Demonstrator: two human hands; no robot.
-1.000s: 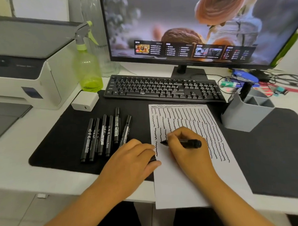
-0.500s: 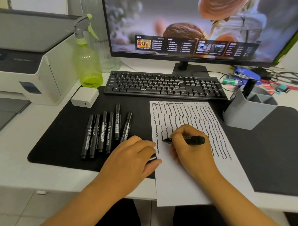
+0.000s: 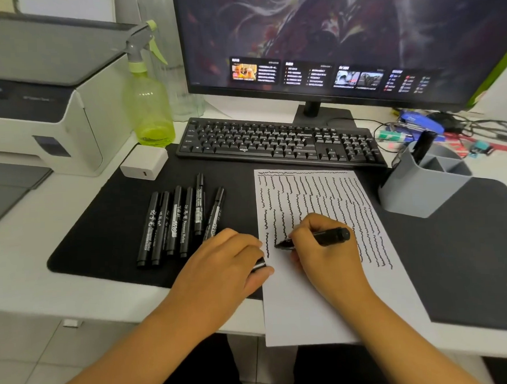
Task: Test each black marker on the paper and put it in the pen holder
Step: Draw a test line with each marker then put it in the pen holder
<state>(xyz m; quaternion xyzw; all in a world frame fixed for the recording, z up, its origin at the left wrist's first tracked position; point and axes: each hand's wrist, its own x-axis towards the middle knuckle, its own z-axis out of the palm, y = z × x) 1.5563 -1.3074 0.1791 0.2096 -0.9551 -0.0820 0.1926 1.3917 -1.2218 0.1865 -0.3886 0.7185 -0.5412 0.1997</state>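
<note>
Vs 0.5 s ago: monitor (image 3: 341, 37) wallpaper switched from the bright orange/brown picture to a dark one. Marker tip a little further down its wavy line. Left hand and the marker row unchanged.

Left to right:
- Printer (image 3: 39, 93), green spray bottle (image 3: 148, 109), white charger (image 3: 144, 164) at the mat's (image 3: 102, 221) back left corner.
- Six capped markers (image 3: 178, 221) lying roughly parallel on the mat, white print on black barrels, left of the paper.
- Left hand (image 3: 220, 265) at the paper's left edge, fingers curled around a small black item with a white glint; looks like the cap (image 3: 260, 264), can't confirm.
- Paper (image 3: 318, 299) in front of the keyboard (image 3: 276, 141), near end hanging over the desk edge. Top part filled with columns of black wavy lines, bottom blank.
- Right hand (image 3: 327, 252) pinches the uncapped marker (image 3: 321, 237), tip down on the paper in the second column from the left, barrel pointing right.
- Grey holder (image 3: 420, 190) right of the paper, several compartments; one black marker (image 3: 422, 149) stands in the back left one. Other compartments' insides not visible.
</note>
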